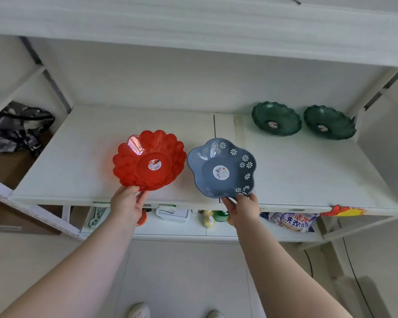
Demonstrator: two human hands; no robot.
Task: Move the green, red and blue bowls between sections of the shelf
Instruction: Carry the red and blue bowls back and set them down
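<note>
My left hand (126, 204) grips the near rim of a red scalloped bowl (149, 160), held over the middle of the white shelf board (78, 161). Beside it, my right hand (241, 208) pinches the near rim of a blue flower-shaped bowl (221, 168) with white daisy prints. Both bowls tilt towards me, each with a round sticker at its centre. Two dark green wavy-rimmed bowls (276, 119) (329, 122) rest side by side at the back right of the same shelf section.
A grey patterned bag (16, 125) lies on a cardboard box in the section to the left. On the lower shelf sit a white lidded box (174, 214), small bottles and a detergent bag (292, 221). White uprights frame both sides; a board runs overhead.
</note>
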